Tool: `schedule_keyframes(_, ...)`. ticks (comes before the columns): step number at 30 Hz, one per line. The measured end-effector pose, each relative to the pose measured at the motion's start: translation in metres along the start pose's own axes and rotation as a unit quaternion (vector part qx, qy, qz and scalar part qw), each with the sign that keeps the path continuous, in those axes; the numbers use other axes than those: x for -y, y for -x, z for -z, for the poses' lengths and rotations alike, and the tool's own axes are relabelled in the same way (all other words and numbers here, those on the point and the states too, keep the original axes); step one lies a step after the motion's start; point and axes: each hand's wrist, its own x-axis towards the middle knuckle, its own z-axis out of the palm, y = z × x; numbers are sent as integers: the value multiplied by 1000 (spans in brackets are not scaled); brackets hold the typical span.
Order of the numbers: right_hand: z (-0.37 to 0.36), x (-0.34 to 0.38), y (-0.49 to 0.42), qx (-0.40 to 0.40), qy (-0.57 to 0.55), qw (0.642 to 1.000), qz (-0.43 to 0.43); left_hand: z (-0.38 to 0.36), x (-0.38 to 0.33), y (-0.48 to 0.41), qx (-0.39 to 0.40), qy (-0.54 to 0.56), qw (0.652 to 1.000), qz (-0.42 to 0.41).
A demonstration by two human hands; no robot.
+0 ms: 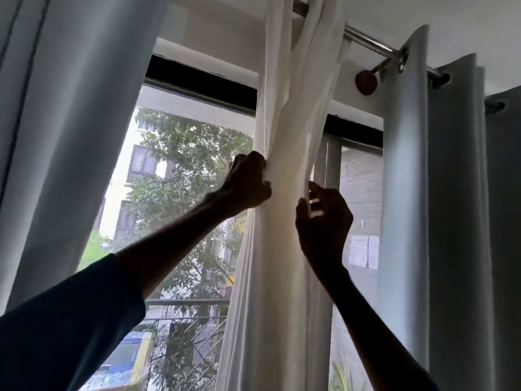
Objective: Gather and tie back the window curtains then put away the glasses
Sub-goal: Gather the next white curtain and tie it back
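A white sheer curtain (284, 131) hangs bunched in the middle of the window from a metal rod (369, 38). My left hand (246, 183) grips the bunch from its left side, fingers pressed into the fabric. On the bunch's right side, my right hand (324, 218) pinches a loose fold of the same curtain between thumb and fingers. Both arms reach up from below. No glasses are in view.
A pale blue curtain (64, 131) hangs at the left and another (406, 193) at the right on the rod, past a round wall bracket (366, 82). A mesh screen covers the window (180, 170), with trees and buildings outside.
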Motion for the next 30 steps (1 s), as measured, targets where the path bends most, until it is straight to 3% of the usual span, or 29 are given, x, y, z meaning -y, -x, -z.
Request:
schedule_keyframes(5,-1,25,24,68,-30,997,36,-8,-13,6,-13,18,1000,-15)
schedule_keyframes(11,10,37,43,206,90,971,77,-15,-21,16,-6,72,997,24)
schedule_keyframes(14,17,37,45,265,70,958,82,-19,-21,21,-16,78,996,43)
schedule_keyframes(16,20,31,43,276,30,957,87,-23,-15,19,-5,52,998,43)
schedule_keyframes(19,24,10,28,237,-76,969,0,-27,-7,16,22,41,997,56)
schedule_keyframes(21,25,-15,14,176,-68,982,-25,-26,-5,16,24,46,997,53)
schedule_keyframes(23,22,-39,1,174,-54,979,-87,-23,-4,16,31,58,997,48)
schedule_keyframes(25,17,-53,-11,216,-105,947,-215,-22,-2,13,48,82,994,46)
schedule_keyframes(27,11,-58,-19,274,-195,889,-312,-21,0,11,70,132,988,38)
schedule_keyframes(30,3,-56,-19,361,-304,807,-355,-17,1,12,87,183,978,43)
